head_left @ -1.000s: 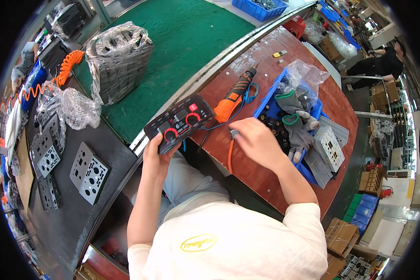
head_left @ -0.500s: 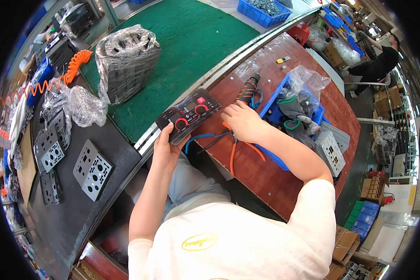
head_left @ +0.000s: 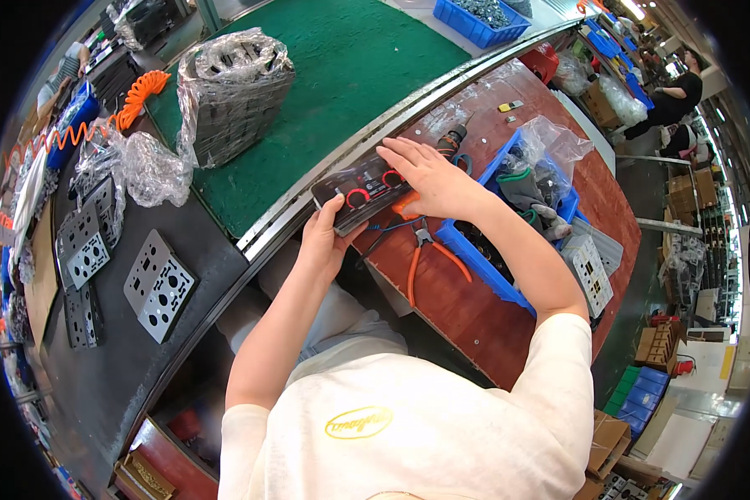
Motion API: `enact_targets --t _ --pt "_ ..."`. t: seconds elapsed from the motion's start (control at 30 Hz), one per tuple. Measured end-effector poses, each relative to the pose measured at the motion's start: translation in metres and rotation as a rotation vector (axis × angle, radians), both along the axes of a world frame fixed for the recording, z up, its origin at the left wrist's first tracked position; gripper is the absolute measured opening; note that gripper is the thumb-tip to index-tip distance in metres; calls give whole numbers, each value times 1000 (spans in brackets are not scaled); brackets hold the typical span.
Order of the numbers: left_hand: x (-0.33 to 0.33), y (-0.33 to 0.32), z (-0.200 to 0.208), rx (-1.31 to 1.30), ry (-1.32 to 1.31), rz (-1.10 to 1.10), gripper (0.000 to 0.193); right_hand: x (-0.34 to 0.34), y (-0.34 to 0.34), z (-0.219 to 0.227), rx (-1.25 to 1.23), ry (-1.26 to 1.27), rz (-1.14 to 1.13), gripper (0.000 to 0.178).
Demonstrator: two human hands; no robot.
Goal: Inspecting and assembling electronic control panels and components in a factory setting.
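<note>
My left hand [head_left: 323,236] is closed on the left end of a black control panel [head_left: 361,185] with red-ringed dials, thumb on its face. The panel is tilted above the bench edge. My right hand [head_left: 436,177] is at its right end, fingers stretched over the face and far side, covering part of it. Behind that hand lies a black-and-orange power screwdriver [head_left: 452,140], mostly hidden. Orange-handled pliers [head_left: 425,237] rest on the red-brown bench below my right wrist. Beside them is a blue tray [head_left: 500,287] holding gloves and small parts.
On the green mat [head_left: 342,50] stands a plastic-wrapped bundle of panels [head_left: 237,100]. Bare metal panels [head_left: 160,287] lie on the black surface at left. An orange coiled hose [head_left: 142,96] hangs nearby. At the far right a person in black [head_left: 679,96] is in view.
My right hand has left the power screwdriver and moved up-left onto the panel's right end. My left hand and the panel have shifted slightly right.
</note>
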State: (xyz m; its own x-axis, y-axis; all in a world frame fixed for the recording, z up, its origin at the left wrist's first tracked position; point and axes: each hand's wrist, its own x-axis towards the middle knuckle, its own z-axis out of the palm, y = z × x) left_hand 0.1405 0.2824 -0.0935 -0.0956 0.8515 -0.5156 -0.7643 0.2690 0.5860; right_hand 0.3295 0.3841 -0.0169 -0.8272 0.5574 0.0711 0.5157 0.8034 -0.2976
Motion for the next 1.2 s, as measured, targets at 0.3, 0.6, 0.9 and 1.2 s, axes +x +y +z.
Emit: enact_targets --t 0.3,0.6,0.9,1.2 --pt "-3 12 -13 53 16 -9 42 -39 31 -2 92 -228 210 91" --pt "2 13 -17 47 57 18 40 -43 46 -19 181 -244 283 81" --pt "-5 16 -11 -83 431 -147 48 -44 52 -28 316 -271 348 78" --pt "-19 -2 12 -31 107 -203 42 -33 52 -26 223 -262 303 90"
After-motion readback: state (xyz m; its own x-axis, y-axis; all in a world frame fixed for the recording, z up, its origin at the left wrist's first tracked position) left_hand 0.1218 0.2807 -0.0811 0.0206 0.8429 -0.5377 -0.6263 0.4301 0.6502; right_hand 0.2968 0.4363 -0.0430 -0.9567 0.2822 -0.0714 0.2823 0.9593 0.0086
